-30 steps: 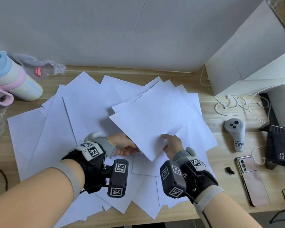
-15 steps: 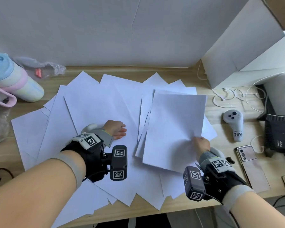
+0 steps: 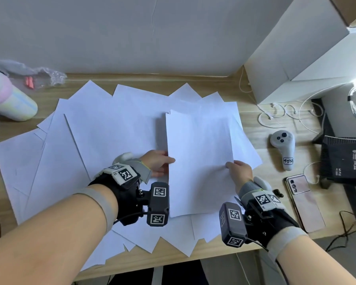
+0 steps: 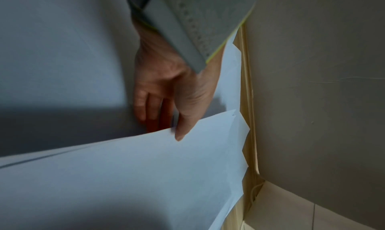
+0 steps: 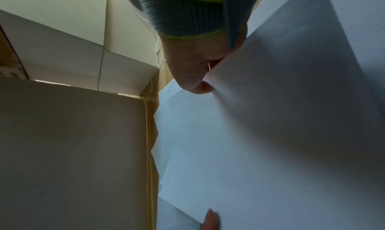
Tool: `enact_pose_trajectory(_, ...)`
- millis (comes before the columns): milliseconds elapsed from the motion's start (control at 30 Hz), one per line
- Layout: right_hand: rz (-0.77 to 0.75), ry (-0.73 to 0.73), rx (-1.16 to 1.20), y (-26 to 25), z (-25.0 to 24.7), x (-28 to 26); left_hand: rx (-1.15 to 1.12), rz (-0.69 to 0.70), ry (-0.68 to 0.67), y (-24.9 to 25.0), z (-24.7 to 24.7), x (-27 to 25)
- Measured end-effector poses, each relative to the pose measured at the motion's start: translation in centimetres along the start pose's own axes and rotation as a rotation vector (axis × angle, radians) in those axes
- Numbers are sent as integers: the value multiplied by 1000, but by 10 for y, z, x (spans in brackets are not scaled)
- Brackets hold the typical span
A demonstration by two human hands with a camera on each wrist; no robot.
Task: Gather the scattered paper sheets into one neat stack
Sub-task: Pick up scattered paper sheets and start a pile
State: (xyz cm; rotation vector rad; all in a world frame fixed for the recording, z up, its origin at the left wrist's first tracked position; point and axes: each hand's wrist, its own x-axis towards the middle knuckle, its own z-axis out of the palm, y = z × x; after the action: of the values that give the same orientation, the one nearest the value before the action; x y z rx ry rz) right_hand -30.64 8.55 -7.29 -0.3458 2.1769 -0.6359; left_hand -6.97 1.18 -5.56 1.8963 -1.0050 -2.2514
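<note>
Many white paper sheets (image 3: 103, 140) lie fanned over the wooden desk (image 3: 263, 128). A small bundle of sheets (image 3: 199, 161) is raised above them, long side running away from me. My left hand (image 3: 161, 164) pinches its left edge, thumb (image 4: 183, 128) on top and fingers underneath. My right hand (image 3: 237, 168) pinches the bundle's right edge; in the right wrist view the thumb (image 5: 200, 86) presses on top and a fingertip (image 5: 211, 220) shows under the paper (image 5: 270, 134). The bundle's edges are slightly uneven at the far left corner.
A white cardboard box (image 3: 300, 52) stands at the back right. A grey controller (image 3: 284, 148), a phone (image 3: 305, 200), a black router (image 3: 345, 161) and white cables (image 3: 275, 116) lie to the right. A pastel bottle (image 3: 10, 101) and plastic wrap (image 3: 41, 77) sit at the back left.
The left hand left the spread sheets and took the bundle's left edge. The bundle turned straighter and shifted slightly left, the right hand still gripping its right side.
</note>
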Motion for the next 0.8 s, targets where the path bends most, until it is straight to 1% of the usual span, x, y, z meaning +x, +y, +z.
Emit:
enact_pose_trajectory(67,-19,-55,27,-1,0,-5,19,35,-17,-2,0,2)
enact_pose_trajectory(133,-65,-95,85,-4,0,-10,10,83,20,-2,-1,0)
enact_pose_trajectory(233,-139,-136,178,-17,3,-24,-90,181,83,2,-10,-9)
enact_pose_trajectory(333,-227,-228,327,-38,8,-43,-201,348,161,12,-28,-25)
enact_pose_trajectory(400,-321,-286,406,-55,15,-56,-221,465,209,23,-43,-38)
enact_pose_trajectory(533,-472,-336,482,-84,35,-76,-266,639,304,37,-69,-66)
enact_pose_trajectory(600,-525,-358,453,-93,45,-88,-283,665,345,35,-78,-73)
enact_pose_trajectory(700,-567,-356,394,-93,52,-96,-229,662,411,27,-83,-69)
enact_pose_trajectory(800,-551,-346,381,-89,58,-94,-174,689,424,24,-81,-66)
